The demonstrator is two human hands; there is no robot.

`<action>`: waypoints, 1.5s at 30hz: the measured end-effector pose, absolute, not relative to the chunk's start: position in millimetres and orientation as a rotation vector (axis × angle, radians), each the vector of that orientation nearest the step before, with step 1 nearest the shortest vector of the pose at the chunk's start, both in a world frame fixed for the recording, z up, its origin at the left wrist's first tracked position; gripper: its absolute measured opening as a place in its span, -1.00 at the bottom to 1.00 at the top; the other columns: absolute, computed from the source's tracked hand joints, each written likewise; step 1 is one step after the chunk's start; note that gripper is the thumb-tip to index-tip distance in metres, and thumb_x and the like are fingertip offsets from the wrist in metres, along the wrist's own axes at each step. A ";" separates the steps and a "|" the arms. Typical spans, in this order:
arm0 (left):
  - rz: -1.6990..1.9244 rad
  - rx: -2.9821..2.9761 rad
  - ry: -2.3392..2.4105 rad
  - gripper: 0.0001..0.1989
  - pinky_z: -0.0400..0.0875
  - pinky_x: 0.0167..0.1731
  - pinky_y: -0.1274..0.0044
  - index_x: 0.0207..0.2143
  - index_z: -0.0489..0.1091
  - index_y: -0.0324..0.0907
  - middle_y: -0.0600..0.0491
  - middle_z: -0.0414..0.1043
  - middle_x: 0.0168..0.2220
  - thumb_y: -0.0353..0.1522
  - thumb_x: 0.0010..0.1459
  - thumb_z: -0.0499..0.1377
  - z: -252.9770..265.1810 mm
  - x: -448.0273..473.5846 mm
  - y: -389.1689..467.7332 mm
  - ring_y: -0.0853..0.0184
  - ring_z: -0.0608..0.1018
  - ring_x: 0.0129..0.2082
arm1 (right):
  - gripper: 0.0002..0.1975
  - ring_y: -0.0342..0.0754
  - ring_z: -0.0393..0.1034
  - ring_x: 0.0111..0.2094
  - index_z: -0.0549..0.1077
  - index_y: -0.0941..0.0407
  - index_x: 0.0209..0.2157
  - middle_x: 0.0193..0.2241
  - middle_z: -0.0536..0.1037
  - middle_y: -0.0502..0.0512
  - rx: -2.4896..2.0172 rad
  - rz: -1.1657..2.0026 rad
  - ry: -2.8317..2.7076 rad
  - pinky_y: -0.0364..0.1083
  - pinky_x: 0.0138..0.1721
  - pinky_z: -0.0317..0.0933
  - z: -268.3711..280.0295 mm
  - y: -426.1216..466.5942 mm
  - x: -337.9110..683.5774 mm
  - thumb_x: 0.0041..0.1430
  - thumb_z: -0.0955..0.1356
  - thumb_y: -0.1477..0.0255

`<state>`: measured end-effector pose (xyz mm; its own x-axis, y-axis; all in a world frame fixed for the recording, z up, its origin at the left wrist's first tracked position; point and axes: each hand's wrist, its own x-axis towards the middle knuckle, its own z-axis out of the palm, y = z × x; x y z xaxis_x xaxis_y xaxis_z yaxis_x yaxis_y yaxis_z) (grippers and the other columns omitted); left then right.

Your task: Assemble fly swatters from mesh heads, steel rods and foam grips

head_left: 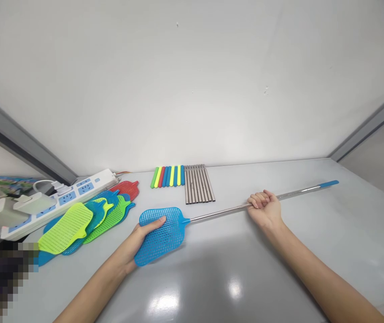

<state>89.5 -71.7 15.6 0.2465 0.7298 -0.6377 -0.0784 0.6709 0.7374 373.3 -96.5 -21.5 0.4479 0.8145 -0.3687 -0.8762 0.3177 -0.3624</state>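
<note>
A blue fly swatter (165, 237) with a long, extended metal rod stretches across the table. My left hand (141, 242) grips the edge of its mesh head, thumb on top and the other fingers hidden underneath. Around the middle of the rod, my right hand (264, 208) is closed, palm up. The rod's far right end carries a blue handle grip (329, 184). Beyond the swatter, a row of coloured handle grips (168, 176) in green, yellow, red and blue lies beside a row of short metal rods (199, 184).
Several loose mesh swatter heads (67, 226) in yellow, blue, green and red overlap at the left. Behind them lies a white power strip (91, 179) with plugged-in adapters (33, 202). A pale wall (192, 89) rises at the table's back edge. A pixelated patch covers the lower left.
</note>
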 end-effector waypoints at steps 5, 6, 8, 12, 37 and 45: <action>0.608 0.665 1.211 -0.71 0.44 -0.35 0.42 -0.27 0.35 -0.29 -0.09 0.50 -0.38 -0.38 -0.11 0.21 14.7 88.7 -72.6 0.21 0.53 -0.41 | -0.69 -0.27 -0.21 -0.81 -0.22 0.12 -0.67 -0.83 -0.14 -0.17 -0.568 1.133 0.137 -0.25 -0.80 -0.15 -24.9 -97.2 370.3 -0.06 0.12 0.55; 0.611 0.678 1.206 -0.70 0.44 -0.35 0.41 -0.27 0.35 -0.28 -0.09 0.49 -0.38 -0.36 -0.12 0.21 13.6 88.2 -72.8 0.21 0.53 -0.41 | -0.69 -0.27 -0.21 -0.81 -0.21 0.12 -0.67 -0.83 -0.14 -0.17 -0.567 1.135 0.146 -0.25 -0.80 -0.15 -25.6 -97.4 369.7 -0.06 0.12 0.54; 0.620 0.701 1.194 -0.70 0.44 -0.35 0.41 -0.28 0.35 -0.27 -0.09 0.49 -0.36 -0.34 -0.12 0.21 10.1 86.9 -72.8 0.21 0.53 -0.41 | -0.69 -0.26 -0.21 -0.81 -0.21 0.12 -0.67 -0.83 -0.14 -0.17 -0.565 1.136 0.164 -0.24 -0.80 -0.15 -26.7 -97.6 368.4 -0.05 0.12 0.54; 0.634 0.726 1.178 -0.70 0.44 -0.35 0.40 -0.28 0.35 -0.26 -0.08 0.49 -0.35 -0.32 -0.12 0.22 4.3 85.3 -72.7 0.20 0.53 -0.42 | -0.69 -0.27 -0.20 -0.81 -0.21 0.12 -0.67 -0.83 -0.13 -0.17 -0.578 1.144 0.142 -0.25 -0.80 -0.15 -27.2 -98.1 366.5 -0.04 0.12 0.54; 0.679 0.740 1.145 -0.63 0.46 -0.38 0.40 -0.20 0.33 -0.25 -0.11 0.49 -0.34 -0.35 -0.12 0.22 0.0 86.1 -76.2 0.16 0.52 -0.36 | -0.68 -0.29 -0.18 -0.81 -0.22 0.12 -0.65 -0.81 -0.15 -0.18 -0.627 1.148 0.089 -0.26 -0.79 -0.13 -31.3 -98.3 361.4 0.05 0.10 0.54; 0.671 0.727 1.131 -0.69 0.45 -0.36 0.39 -0.26 0.36 -0.27 -0.12 0.48 -0.32 -0.35 -0.12 0.21 1.7 86.8 -76.7 0.15 0.52 -0.34 | -0.70 -0.28 -0.18 -0.81 -0.20 0.12 -0.64 -0.80 -0.14 -0.18 -0.615 1.158 0.170 -0.25 -0.80 -0.15 -29.5 -99.7 359.0 0.05 0.08 0.54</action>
<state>86.8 -76.7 1.7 0.2858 0.7850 -0.5496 -0.1061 0.5959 0.7960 359.0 -99.7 -29.5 0.4093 0.8037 -0.4319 -0.8939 0.2584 -0.3663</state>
